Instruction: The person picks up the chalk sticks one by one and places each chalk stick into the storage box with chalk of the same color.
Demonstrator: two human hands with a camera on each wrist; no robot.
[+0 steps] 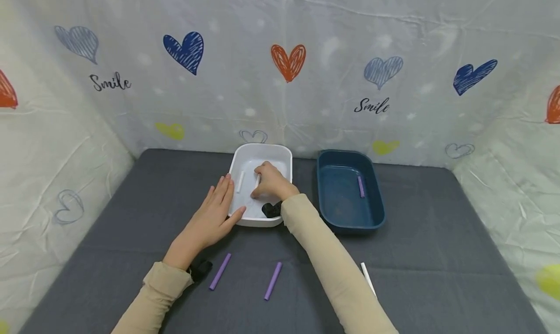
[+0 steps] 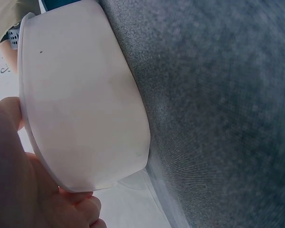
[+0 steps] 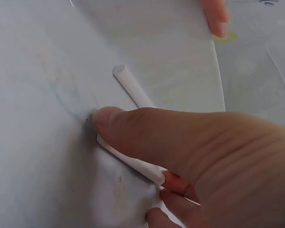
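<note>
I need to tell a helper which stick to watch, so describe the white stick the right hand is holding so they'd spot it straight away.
Start at the white tray at the back of the grey table, left of the blue tray. Inside it the right hand pinches a white stick. Another white stick lies untouched just to its left, nearer the left hand resting on the tray's edge.

Place: makeshift tabletop recording booth.
Evidence: heart-printed "Smile" sheet point(image 1: 280, 71) walls three sides; grey cloth-covered table point(image 1: 131, 217) serves as work surface.
</note>
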